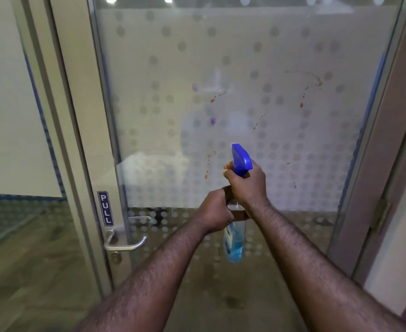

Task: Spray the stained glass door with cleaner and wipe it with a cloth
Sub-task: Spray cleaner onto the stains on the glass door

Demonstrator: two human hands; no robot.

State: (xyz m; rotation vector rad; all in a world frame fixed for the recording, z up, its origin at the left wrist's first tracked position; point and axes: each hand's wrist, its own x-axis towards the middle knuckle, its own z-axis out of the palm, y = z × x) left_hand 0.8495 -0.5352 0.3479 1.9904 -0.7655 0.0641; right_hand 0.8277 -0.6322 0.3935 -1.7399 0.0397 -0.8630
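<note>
Directly ahead stands one glass door [245,56], frosted with rows of grey dots and spattered with orange-brown stains [301,104] from about 9 to 2 o'clock of the spray head. One spray bottle [234,238], holding blue cleaner, hangs upright in front of the glass, its blue trigger head [241,159] pointing at the pane. Two hands hold it: the right hand [247,182] has its grip closed round the neck just under the head, and the left hand [215,209], at its 7 o'clock, grips the bottle's upper body. At 9 o'clock of the bottle sit one metal lever handle [125,243] and one blue PULL sign [105,208].
</note>
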